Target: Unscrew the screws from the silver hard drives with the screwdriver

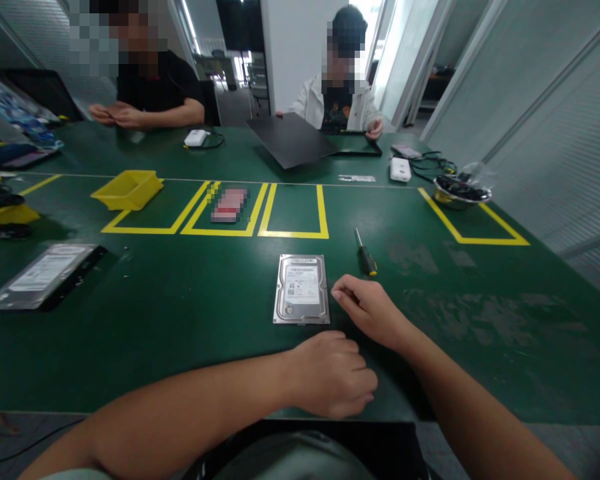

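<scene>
A silver hard disk drive with a white label lies flat on the green table. Just to its right, my right hand rests with its fingers curled in, apart from the drive and with nothing visible in it. In front of the drive, near the table's edge, my left hand is closed in a loose fist, back of the hand up; its palm is hidden. Beyond my right hand lies a screwdriver with a dark green and yellow handle, its shaft pointing away from me.
At left lies another hard drive. Yellow tape marks areas holding a yellow bin and a pink-red blurred item. A metal bowl of dark parts stands right. Across the table sit two people, one holding a black panel.
</scene>
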Demonstrator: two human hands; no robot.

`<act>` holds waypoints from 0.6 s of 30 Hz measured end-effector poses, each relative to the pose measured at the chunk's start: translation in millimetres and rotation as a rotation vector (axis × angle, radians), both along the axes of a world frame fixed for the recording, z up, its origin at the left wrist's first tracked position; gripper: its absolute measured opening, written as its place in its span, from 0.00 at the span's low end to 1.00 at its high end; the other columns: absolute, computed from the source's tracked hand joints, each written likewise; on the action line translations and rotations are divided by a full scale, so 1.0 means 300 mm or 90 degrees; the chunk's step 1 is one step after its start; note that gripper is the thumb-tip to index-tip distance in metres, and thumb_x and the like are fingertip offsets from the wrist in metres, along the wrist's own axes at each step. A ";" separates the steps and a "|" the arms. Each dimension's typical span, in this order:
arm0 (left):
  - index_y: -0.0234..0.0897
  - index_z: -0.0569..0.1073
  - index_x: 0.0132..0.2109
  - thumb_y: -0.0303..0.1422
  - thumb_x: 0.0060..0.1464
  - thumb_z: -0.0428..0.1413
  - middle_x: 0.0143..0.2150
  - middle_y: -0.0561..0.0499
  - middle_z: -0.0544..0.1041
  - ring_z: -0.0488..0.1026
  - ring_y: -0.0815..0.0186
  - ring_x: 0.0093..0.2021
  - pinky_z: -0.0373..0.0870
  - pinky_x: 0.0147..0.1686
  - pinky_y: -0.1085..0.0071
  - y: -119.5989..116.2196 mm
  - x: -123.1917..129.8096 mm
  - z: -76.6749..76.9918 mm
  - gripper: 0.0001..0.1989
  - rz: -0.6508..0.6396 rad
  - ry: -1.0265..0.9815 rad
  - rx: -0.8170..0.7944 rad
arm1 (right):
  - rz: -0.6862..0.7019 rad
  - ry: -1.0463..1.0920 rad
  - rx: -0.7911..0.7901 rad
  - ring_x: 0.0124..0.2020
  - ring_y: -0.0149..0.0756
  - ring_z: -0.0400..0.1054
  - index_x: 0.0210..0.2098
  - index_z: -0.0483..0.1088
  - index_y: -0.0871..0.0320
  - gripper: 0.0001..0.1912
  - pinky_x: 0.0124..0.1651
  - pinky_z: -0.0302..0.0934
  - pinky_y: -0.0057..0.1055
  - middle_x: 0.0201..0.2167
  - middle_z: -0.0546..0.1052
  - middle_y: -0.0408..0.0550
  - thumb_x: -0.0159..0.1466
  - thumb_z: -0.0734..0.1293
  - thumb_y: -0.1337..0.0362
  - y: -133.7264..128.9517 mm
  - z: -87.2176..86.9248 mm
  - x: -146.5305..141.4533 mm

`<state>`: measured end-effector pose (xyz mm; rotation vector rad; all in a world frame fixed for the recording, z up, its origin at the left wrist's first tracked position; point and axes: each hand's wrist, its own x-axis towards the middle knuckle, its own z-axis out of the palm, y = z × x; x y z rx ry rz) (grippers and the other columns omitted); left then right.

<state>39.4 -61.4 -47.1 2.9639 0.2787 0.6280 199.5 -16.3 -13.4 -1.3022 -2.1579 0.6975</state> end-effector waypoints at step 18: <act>0.37 0.76 0.40 0.30 0.60 0.58 0.35 0.52 0.79 0.69 0.63 0.38 0.60 0.39 0.63 0.102 -0.122 0.145 0.03 0.298 -0.172 0.107 | 0.075 0.267 -0.181 0.34 0.31 0.66 0.33 0.71 0.59 0.08 0.39 0.60 0.29 0.31 0.73 0.44 0.66 0.65 0.63 -0.024 0.017 0.006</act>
